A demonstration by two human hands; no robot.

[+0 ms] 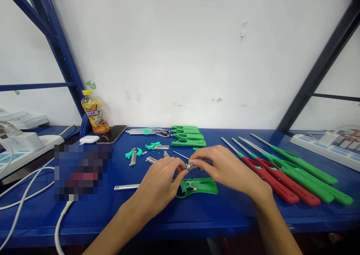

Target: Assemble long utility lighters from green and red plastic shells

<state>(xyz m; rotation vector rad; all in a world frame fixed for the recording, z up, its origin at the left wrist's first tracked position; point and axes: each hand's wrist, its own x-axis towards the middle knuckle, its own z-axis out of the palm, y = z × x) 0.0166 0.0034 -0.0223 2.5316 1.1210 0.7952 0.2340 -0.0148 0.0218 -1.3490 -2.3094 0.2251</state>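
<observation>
My left hand [163, 176] and my right hand [216, 165] meet over the middle of the table, both with fingers closed. Between their fingertips is a small clear lighter fuel tank [190, 167], partly hidden. A thin metal rod [180, 155], like a screwdriver shaft, points left out of my right hand; its other end is covered by the fingers. Below lies an opened green lighter shell [204, 186] with wires and small parts inside. Its metal tube [126, 187] sticks out left, beyond my left hand. Several loose clear tanks [133, 157] and teal plastic pieces [153, 145] lie behind.
Green shell halves [188, 142] and metal tubes [140, 131] lie at the back. Red lighters [270, 176] and green lighters [306, 165] are lined up on the right. At left are a phone [112, 134], a drink bottle [95, 114], white cables [57, 228] and a power strip [50, 141].
</observation>
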